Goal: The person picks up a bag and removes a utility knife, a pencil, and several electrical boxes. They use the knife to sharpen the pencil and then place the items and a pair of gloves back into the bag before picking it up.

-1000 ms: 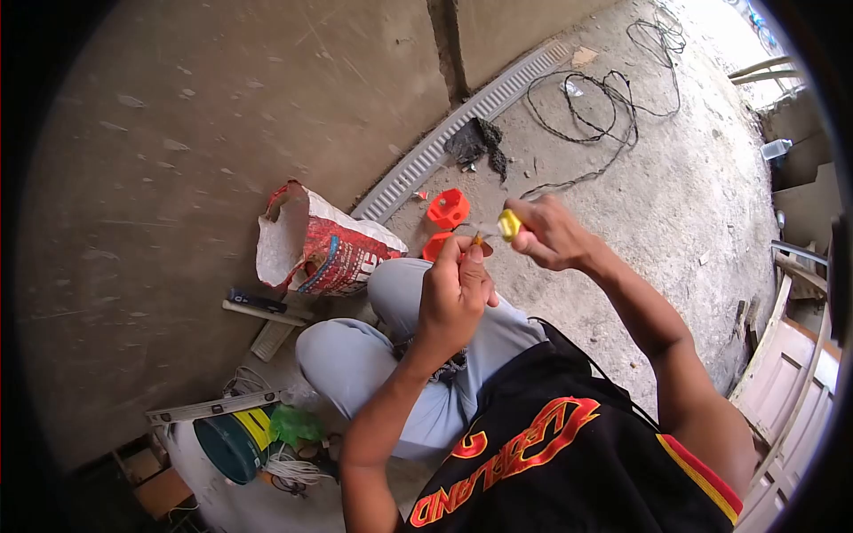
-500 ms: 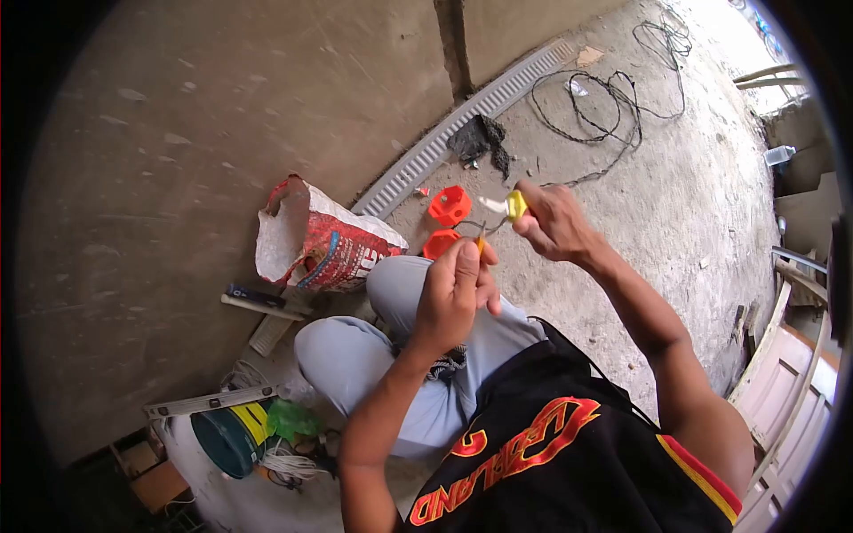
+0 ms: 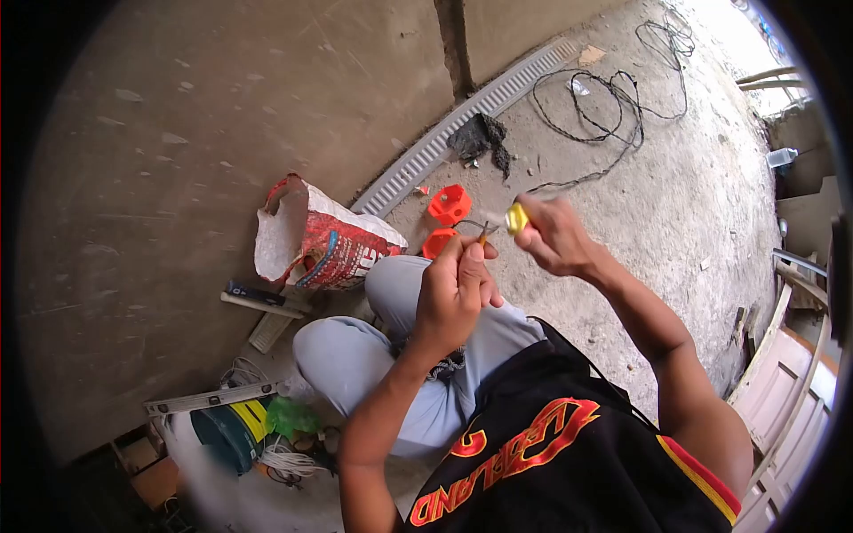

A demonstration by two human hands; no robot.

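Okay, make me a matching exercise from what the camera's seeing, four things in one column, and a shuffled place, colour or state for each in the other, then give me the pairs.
Things
1. Yellow-handled tool
2. Sack
3. Long cable
4. Two boxes

Place, colour or state
A. Lying in loose loops on the floor
B. Bright orange, near the left hand
C. Held in the right hand
D. Red and white, its mouth open

Right pairs
1-C
2-D
3-A
4-B
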